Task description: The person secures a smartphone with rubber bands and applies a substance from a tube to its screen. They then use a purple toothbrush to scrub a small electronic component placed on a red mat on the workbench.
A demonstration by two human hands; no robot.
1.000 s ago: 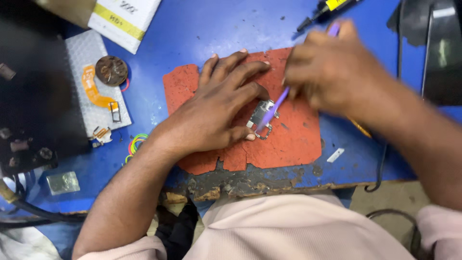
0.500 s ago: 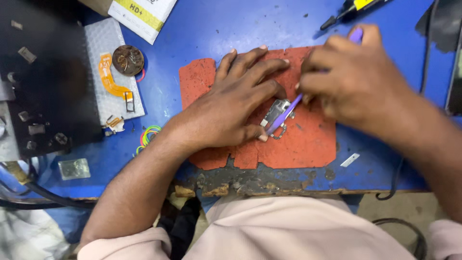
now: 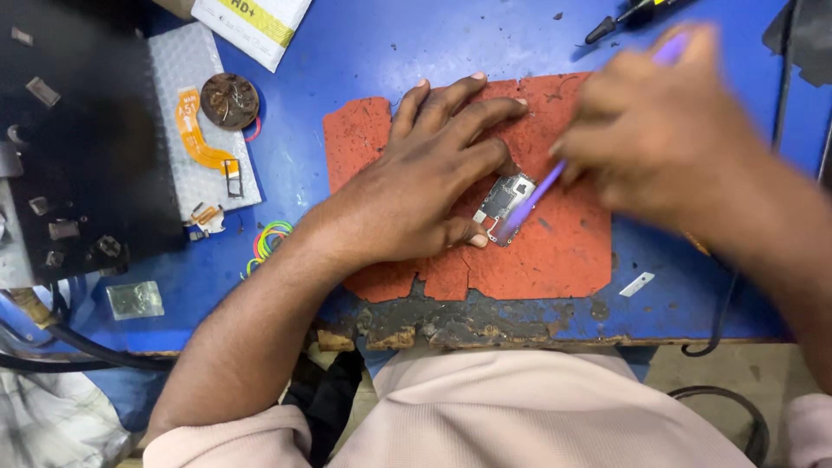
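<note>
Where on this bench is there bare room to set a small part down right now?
Bare blue tabletop lies between the white box and the screwdriver, above the red mat. A narrower strip runs between the mat and the bubble-wrap sheet. The mat's centre is crowded: left hand pins the small circuit board, right hand works a purple tool.

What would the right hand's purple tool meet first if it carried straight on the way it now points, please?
The purple tool in the right hand points down-left across the small circuit board; just past it lies the left hand, whose thumb pins the board on the red mat. Depth is unclear.
</note>
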